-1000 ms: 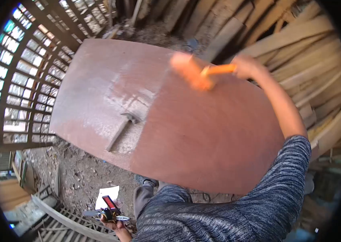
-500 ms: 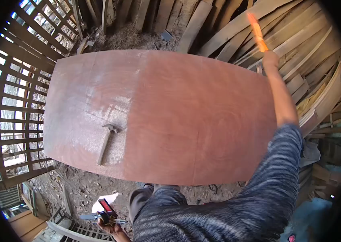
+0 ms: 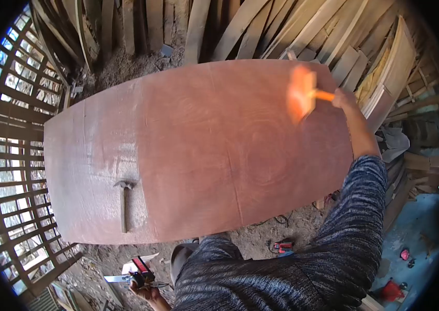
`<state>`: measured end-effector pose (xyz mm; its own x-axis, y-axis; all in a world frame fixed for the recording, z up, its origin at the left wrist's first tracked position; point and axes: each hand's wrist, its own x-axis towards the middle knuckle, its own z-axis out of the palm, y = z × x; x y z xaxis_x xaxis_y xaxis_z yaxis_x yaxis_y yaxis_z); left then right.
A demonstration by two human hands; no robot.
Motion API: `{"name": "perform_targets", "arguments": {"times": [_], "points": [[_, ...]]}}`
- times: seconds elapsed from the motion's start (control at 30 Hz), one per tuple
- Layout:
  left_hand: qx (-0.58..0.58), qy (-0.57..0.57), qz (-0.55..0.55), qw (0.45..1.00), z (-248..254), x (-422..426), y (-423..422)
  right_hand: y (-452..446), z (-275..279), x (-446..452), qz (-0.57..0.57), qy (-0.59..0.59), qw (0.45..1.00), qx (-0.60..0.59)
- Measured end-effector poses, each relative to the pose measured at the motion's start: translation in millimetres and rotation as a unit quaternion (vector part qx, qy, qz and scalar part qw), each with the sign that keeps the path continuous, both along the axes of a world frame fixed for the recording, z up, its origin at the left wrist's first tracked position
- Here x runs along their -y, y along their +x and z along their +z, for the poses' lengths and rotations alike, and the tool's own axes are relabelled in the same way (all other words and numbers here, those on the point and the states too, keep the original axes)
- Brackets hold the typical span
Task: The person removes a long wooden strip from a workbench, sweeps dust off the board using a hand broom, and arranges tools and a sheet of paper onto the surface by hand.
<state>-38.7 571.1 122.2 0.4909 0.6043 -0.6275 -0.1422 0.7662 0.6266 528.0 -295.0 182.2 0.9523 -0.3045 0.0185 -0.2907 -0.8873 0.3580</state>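
In my right hand (image 3: 345, 99) is the handle of an orange hand brush (image 3: 302, 96), its head smeared by motion above the upper right of a reddish plywood panel (image 3: 193, 150). A claw hammer (image 3: 124, 207) lies on the panel's left part, apart from both hands. Low at my left side, my left hand (image 3: 147, 291) is closed round a red and black power tool (image 3: 141, 272) with a flat metal plate sticking out to the left. The fingers on its underside are partly hidden.
Wooden planks (image 3: 250, 31) lean behind the panel. A slatted wooden wall (image 3: 14, 155) stands at the left. On the ground by the panel's near edge lies a small red and black object (image 3: 282, 246). A blue sheet (image 3: 419, 228) covers ground at the right.
My right hand has swung the brush from beyond the panel's upper right edge in over the panel. The view has shifted a little. My left hand still holds the power tool.
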Motion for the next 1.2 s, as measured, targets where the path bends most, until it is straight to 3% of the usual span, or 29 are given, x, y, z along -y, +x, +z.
{"name": "perform_targets", "arguments": {"times": [0.03, 0.07, 0.17, 0.27, 0.3, 0.33, 0.37, 0.4, 0.43, 0.47, 0.5, 0.57, 0.6, 0.63, 0.67, 0.7, 0.73, 0.77, 0.8, 0.87, 0.93, 0.97, 1.03, 1.07, 1.13, 1.17, 1.2], "points": [[-0.001, -0.013, -0.049, 0.999, -42, -43, -48, 7, 13, 1, -0.023, -0.061, 0.997, 0.039], [0.005, -0.012, -0.039, 0.999, -41, -39, -40, 13, 33, -7, -0.046, -0.121, 0.988, 0.078], [0.018, -0.008, -0.036, 0.999, -28, -31, -26, -11, 105, -83, -0.077, 0.064, 0.987, 0.127], [0.016, -0.024, -0.034, 0.999, -15, -20, -6, -49, 76, -186, 0.069, 0.401, 0.913, 0.038], [0.034, -0.029, -0.051, 0.998, -20, -24, -11, -65, 49, -226, 0.206, 0.376, 0.903, -0.003], [0.038, -0.028, -0.061, 0.997, -20, -25, -8, -87, 37, -280, 0.198, 0.363, 0.902, -0.125], [0.040, -0.031, -0.068, 0.996, -21, -24, -6, -114, -9, -313, 0.340, 0.279, 0.879, -0.182], [0.041, -0.033, -0.075, 0.996, -20, -23, -4, -161, -56, -347, 0.155, 0.595, 0.779, -0.123], [0.044, -0.034, -0.081, 0.995, -19, -23, -3, -193, -41, -375, 0.215, 0.411, 0.853, -0.240], [0.047, -0.032, -0.090, 0.994, -17, -23, 0, -218, -53, -380, 0.220, 0.383, 0.854, -0.276], [0.053, -0.032, -0.094, 0.994, -15, -21, 0, -220, -17, -374, 0.125, 0.342, 0.836, -0.410], [0.062, -0.036, -0.104, 0.992, -13, -20, -7, -255, -103, -242, 0.090, 0.409, 0.793, -0.442], [0.069, -0.040, -0.108, 0.991, -14, -19, -12, -297, -133, -142, 0.011, 0.506, 0.770, -0.388], [0.079, -0.047, -0.115, 0.989, -15, -18, -18, -332, -88, -64, -0.227, 0.593, 0.673, -0.379], [0.091, -0.057, -0.124, 0.986, -17, -16, -24, -371, -43, 0, -0.368, 0.645, 0.612, -0.272], [0.113, -0.070, -0.130, 0.983, -24, -14, -31, -408, 23, 28, -0.414, 0.557, 0.700, -0.171], [0.134, -0.085, -0.126, 0.979, -30, -9, -39, -434, 49, 70, -0.445, 0.381, 0.793, -0.168], [0.156, -0.099, -0.119, 0.976, -38, -3, -46, -457, 53, 112, -0.347, 0.115, 0.902, -0.231], [0.178, -0.112, -0.109, 0.972, -43, 4, -59, -482, 56, 155, -0.292, -0.180, 0.901, -0.265], [0.218, -0.109, -0.142, 0.959, -48, 22, -85, -501, 59, 186, -0.319, -0.235, 0.898, -0.190], [0.226, -0.112, -0.153, 0.955, -70, 33, -116, -523, 117, 150, -0.326, -0.081, 0.942, -0.010], [0.153, -0.048, -0.073, 0.984, -58, 61, -122, -521, 141, 86, -0.309, 0.075, 0.948, 0.009], [0.155, -0.093, -0.051, 0.982, -100, 62, -161, -515, 156, -41, -0.256, 0.351, 0.901, 0.011], [0.122, -0.107, -0.028, 0.986, -111, 64, -173, -516, 113, -56, -0.187, 0.468, 0.863, -0.027], [0.146, -0.100, -0.028, 0.984, -95, 87, -174, -498, 73, -166, -0.034, 0.485, 0.862, -0.145], [0.155, -0.094, -0.027, 0.983, -74, 106, -170, -496, 34, -214, 0.025, 0.559, 0.809, -0.180], [0.162, -0.088, -0.023, 0.983, -51, 127, -168, -492, 25, -272, 0.125, 0.520, 0.816, -0.219]]}}
